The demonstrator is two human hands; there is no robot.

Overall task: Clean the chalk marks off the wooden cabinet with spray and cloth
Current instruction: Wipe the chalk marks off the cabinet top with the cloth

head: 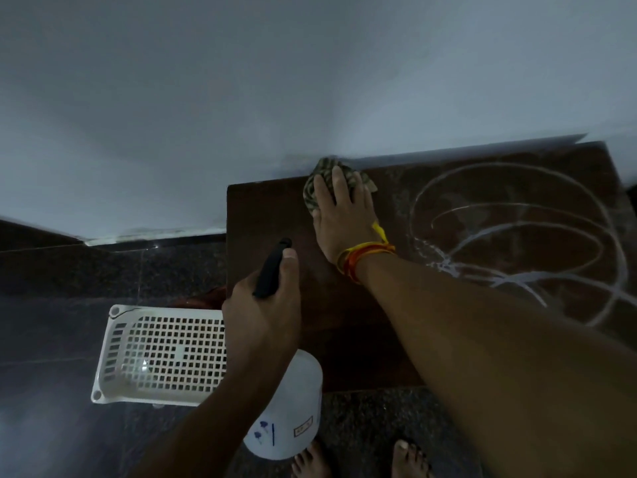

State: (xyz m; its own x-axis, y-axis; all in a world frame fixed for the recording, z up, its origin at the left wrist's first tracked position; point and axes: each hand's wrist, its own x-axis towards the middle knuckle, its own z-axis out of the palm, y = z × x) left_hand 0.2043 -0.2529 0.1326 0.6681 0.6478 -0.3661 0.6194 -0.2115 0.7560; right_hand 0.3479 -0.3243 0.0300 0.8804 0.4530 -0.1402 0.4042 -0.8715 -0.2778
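Right hand lies flat, fingers straight, pressing a patterned cloth onto the dark wooden cabinet top, at its far edge just beside the pale wall; no closed grip there, just pressing. Yellow-orange threads circle the right wrist. Left hand has its grip closed round the black trigger head of a white spray bottle, held over the cabinet's near left corner. White chalk marks, looping swirls, cover the right half of the cabinet top, well apart from the cloth. White perforated basket sits on the dark floor left of the cabinet. Bare feet at bottom edge.
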